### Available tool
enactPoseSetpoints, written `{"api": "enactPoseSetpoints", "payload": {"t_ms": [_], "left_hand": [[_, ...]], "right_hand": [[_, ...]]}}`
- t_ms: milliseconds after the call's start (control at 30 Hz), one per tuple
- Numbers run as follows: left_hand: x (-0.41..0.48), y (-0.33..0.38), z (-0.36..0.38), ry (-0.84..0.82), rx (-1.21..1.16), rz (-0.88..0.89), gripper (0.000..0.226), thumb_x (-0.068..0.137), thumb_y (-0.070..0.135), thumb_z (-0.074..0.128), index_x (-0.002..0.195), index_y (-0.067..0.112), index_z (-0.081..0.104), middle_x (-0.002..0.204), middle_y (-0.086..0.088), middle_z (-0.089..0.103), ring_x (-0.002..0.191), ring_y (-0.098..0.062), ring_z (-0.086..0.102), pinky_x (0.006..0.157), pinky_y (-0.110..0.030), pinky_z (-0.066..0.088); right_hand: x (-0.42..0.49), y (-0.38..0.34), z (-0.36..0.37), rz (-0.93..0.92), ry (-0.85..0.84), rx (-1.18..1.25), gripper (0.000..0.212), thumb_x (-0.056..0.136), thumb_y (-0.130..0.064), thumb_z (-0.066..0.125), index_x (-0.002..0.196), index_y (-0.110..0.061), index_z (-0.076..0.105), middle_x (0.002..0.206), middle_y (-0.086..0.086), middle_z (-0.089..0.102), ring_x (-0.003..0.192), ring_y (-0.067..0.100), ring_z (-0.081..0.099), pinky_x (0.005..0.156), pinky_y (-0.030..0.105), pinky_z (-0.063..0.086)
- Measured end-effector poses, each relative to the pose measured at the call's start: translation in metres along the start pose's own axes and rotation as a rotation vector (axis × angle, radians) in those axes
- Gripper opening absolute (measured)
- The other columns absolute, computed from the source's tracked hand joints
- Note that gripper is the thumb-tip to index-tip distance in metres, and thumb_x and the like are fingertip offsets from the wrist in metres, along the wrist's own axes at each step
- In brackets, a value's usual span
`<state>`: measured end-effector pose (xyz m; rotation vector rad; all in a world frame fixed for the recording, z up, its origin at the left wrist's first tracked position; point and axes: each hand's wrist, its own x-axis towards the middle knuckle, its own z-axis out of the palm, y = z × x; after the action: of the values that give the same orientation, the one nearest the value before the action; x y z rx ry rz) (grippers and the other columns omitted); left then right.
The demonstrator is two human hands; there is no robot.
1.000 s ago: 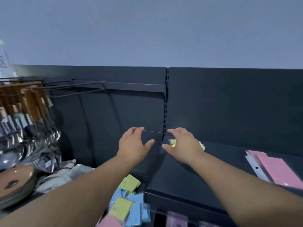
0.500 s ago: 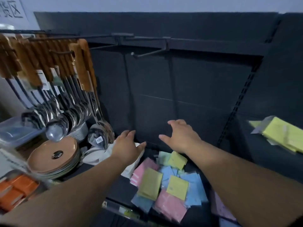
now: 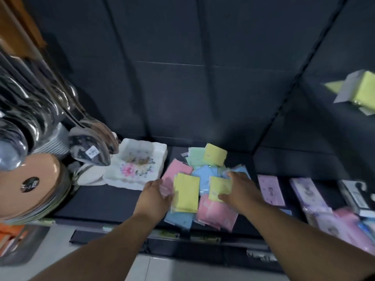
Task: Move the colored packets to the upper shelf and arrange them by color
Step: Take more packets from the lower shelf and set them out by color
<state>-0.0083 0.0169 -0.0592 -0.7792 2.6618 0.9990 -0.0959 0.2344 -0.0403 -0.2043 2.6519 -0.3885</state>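
Yellow pick: mixed packet pile (image 3: 205, 173) under both hands, left hand (image 3: 155, 196) loose-fingered at its left edge, right hand (image 3: 240, 191) spread on a yellow packet (image 3: 218, 186), neither plainly gripping. Pinch yellows only, then carry up-right of right hand to yellow stack (image 3: 365, 90).

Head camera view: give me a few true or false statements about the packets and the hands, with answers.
1. The left hand and right hand are both at the packet pile on the lower shelf. True.
2. Yellow packets lie on the upper shelf. True.
3. The pile holds only blue packets. False: pink, yellow, blue and green show.
4. The floral napkin pack sits right of the pile. False: it sits left.
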Motion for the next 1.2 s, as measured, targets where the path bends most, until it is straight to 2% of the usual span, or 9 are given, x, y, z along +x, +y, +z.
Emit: {"api": "enactPoseSetpoints", "payload": {"t_ms": [167, 267, 500, 667, 833, 933, 1000, 1133, 1200], "left_hand": [[0.004, 0.011, 0.032, 0.034, 0.020, 0.018, 0.062, 0.086, 0.041, 0.066, 0.137, 0.015, 0.041, 0.136, -0.004, 0.041, 0.111, -0.022, 0.054, 0.090, -0.030, 0.045], [0.006, 0.014, 0.046, 0.047, 0.002, -0.006, 0.074, 0.078, 0.044, 0.073, 0.137, 0.016, 0.038, 0.135, -0.005, 0.038, 0.113, -0.027, 0.053, 0.091, -0.038, 0.048], [0.014, 0.013, 0.065, 0.080, -0.039, -0.074, 0.072, 0.075, 0.031, 0.080, 0.130, 0.010, 0.039, 0.124, -0.010, 0.043, 0.108, -0.030, 0.054, 0.090, -0.038, 0.047], [0.018, 0.010, 0.063, 0.112, -0.065, -0.112, 0.048, 0.082, 0.029, 0.073, 0.115, 0.006, 0.046, 0.113, -0.013, 0.056, 0.096, -0.028, 0.055, 0.076, -0.032, 0.043], [0.016, 0.017, 0.061, 0.248, -0.086, -0.058, 0.031, 0.090, 0.024, 0.062, 0.111, 0.007, 0.047, 0.113, -0.009, 0.051, 0.085, -0.023, 0.047, 0.073, -0.032, 0.041], [0.018, 0.031, 0.058, 0.318, -0.223, -0.003, 0.019, 0.096, 0.021, 0.052, 0.109, 0.010, 0.045, 0.087, -0.008, 0.053, 0.066, -0.023, 0.047, 0.061, -0.034, 0.042], [0.017, 0.046, 0.056, 0.334, -0.312, 0.014, 0.018, 0.098, 0.022, 0.050, 0.108, 0.008, 0.044, 0.081, -0.007, 0.053, 0.063, -0.018, 0.050, 0.055, -0.032, 0.040], [0.015, 0.082, 0.060, 0.199, -0.575, -0.043, 0.020, 0.098, 0.028, 0.050, 0.109, 0.013, 0.040, 0.080, 0.003, 0.052, 0.075, -0.025, 0.063, 0.067, -0.036, 0.050], [0.014, 0.096, 0.068, 0.112, -0.689, -0.081, 0.019, 0.098, 0.028, 0.052, 0.109, 0.015, 0.042, 0.087, -0.001, 0.057, 0.079, -0.025, 0.063, 0.066, -0.034, 0.051]], "right_hand": [[0.008, 0.025, 0.020, -0.090, 0.061, 0.026, 0.077, 0.084, -0.037, 0.072, 0.148, -0.023, 0.031, 0.150, 0.002, 0.035, 0.134, 0.023, 0.038, 0.107, 0.036, 0.038], [0.013, 0.033, 0.028, -0.137, 0.043, 0.015, 0.084, 0.084, -0.038, 0.072, 0.152, -0.023, 0.024, 0.159, 0.000, 0.023, 0.144, 0.021, 0.024, 0.116, 0.037, 0.026], [0.024, 0.043, 0.038, -0.194, 0.022, 0.006, 0.093, 0.083, -0.038, 0.073, 0.155, -0.025, 0.016, 0.162, -0.001, 0.016, 0.148, 0.020, 0.016, 0.120, 0.038, 0.019], [0.027, 0.041, 0.036, -0.203, 0.059, 0.012, 0.088, 0.082, -0.037, 0.073, 0.152, -0.027, 0.021, 0.153, -0.003, 0.030, 0.137, 0.023, 0.029, 0.112, 0.036, 0.031], [0.028, 0.047, 0.030, -0.142, 0.132, 0.160, 0.086, 0.074, -0.040, 0.076, 0.147, -0.032, 0.030, 0.144, -0.005, 0.040, 0.127, 0.021, 0.041, 0.101, 0.033, 0.040], [0.030, 0.059, 0.022, -0.071, 0.204, 0.280, 0.082, 0.072, -0.038, 0.078, 0.143, -0.030, 0.037, 0.139, -0.002, 0.044, 0.123, 0.021, 0.046, 0.095, 0.032, 0.043], [0.029, 0.066, 0.017, -0.047, 0.256, 0.345, 0.080, 0.071, -0.036, 0.080, 0.140, -0.028, 0.040, 0.138, -0.004, 0.045, 0.121, 0.018, 0.047, 0.089, 0.028, 0.040], [0.025, 0.065, 0.012, -0.087, 0.286, 0.463, 0.079, 0.071, -0.036, 0.081, 0.139, -0.030, 0.041, 0.138, -0.010, 0.045, 0.117, 0.009, 0.047, 0.086, 0.023, 0.035], [0.022, 0.063, 0.010, -0.115, 0.287, 0.495, 0.075, 0.072, -0.036, 0.080, 0.137, -0.031, 0.043, 0.135, -0.011, 0.046, 0.107, 0.003, 0.044, 0.084, 0.021, 0.033]]}}
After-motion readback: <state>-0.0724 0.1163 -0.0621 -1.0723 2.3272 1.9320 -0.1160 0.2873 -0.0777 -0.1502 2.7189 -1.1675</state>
